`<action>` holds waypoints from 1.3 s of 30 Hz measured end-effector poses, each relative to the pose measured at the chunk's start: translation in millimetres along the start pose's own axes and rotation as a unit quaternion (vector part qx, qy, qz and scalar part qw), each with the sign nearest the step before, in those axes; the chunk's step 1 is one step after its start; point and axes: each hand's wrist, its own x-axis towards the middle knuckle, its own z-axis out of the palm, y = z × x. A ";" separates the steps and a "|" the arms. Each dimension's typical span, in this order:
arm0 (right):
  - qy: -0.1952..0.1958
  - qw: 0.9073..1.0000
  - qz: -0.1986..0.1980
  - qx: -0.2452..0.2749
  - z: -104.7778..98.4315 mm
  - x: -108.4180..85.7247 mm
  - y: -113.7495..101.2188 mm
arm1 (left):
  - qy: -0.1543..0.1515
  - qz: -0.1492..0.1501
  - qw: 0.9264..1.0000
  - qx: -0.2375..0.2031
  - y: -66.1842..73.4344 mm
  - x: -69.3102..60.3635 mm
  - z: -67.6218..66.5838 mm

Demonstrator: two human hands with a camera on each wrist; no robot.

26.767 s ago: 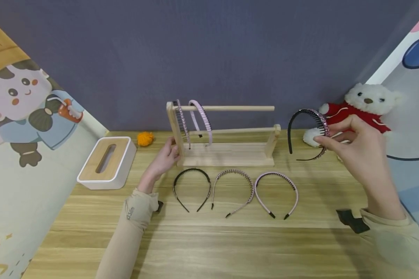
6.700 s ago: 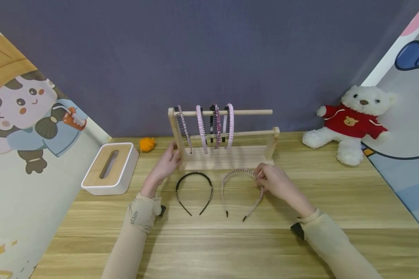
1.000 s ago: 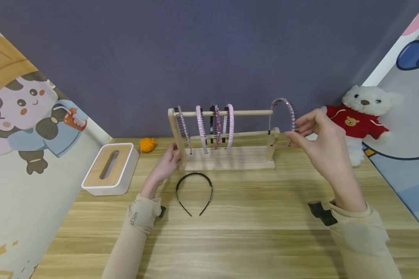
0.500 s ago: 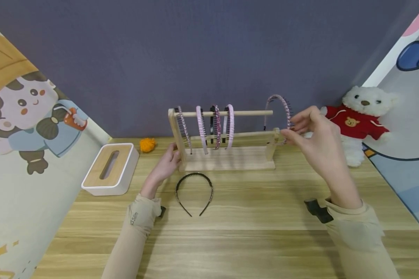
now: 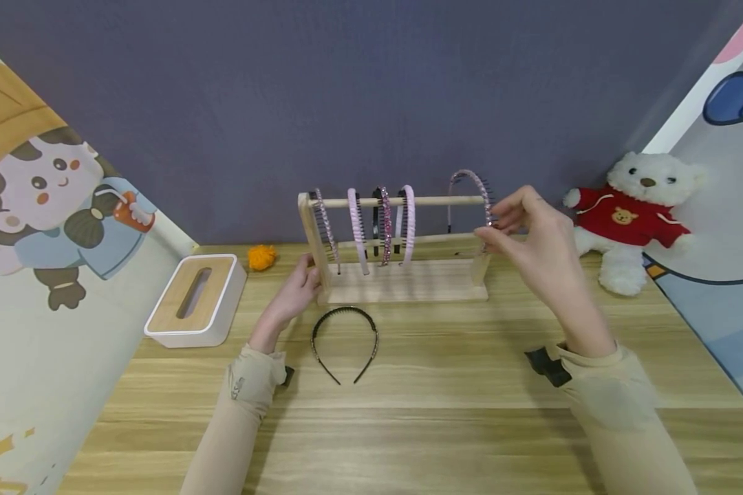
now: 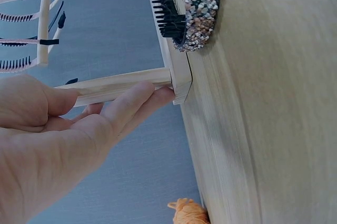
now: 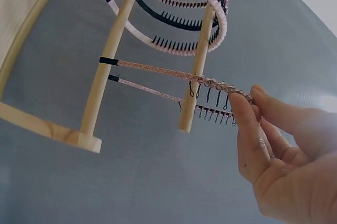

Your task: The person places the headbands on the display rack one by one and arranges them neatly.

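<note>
My right hand (image 5: 541,240) pinches a pale pink beaded, toothed headband (image 5: 468,174) between thumb and fingertips. In the right wrist view, this headband (image 7: 152,68) is looped around both rods near their free-looking right end. My left hand (image 5: 292,292) grips the left post of the wooden headband rack (image 5: 408,283); the left wrist view shows the thumb and fingers on either side of that post (image 6: 129,83). Several headbands hang on the rods, including a pink wrapped one (image 5: 410,220) and a glittery one (image 5: 386,227). A black rhinestone headband (image 5: 314,337) lies on the table before the rack.
A white tissue box with a wooden lid (image 5: 167,302) stands at the left, beside an orange fluffy ball (image 5: 261,258). A white teddy bear in a red top (image 5: 631,220) sits at the back right. A dark wall (image 5: 408,89) rises behind the table.
Since the earliest frame, several headbands have gone from table and hand onto the rack. Over the last second, my right hand carries the beaded headband left along the rods; my left hand stays put.
</note>
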 end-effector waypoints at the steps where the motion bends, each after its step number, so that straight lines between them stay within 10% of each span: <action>1: -0.002 1.000 -0.002 0.003 2.0 1.1 -0.1 | 0.000 0.000 1.000 0.000 -0.1 -0.2 -0.1; 39: -0.078 0.995 0.032 0.043 65.6 21.8 -3.2 | 0.003 -0.006 1.000 -0.001 -1.5 1.1 -0.1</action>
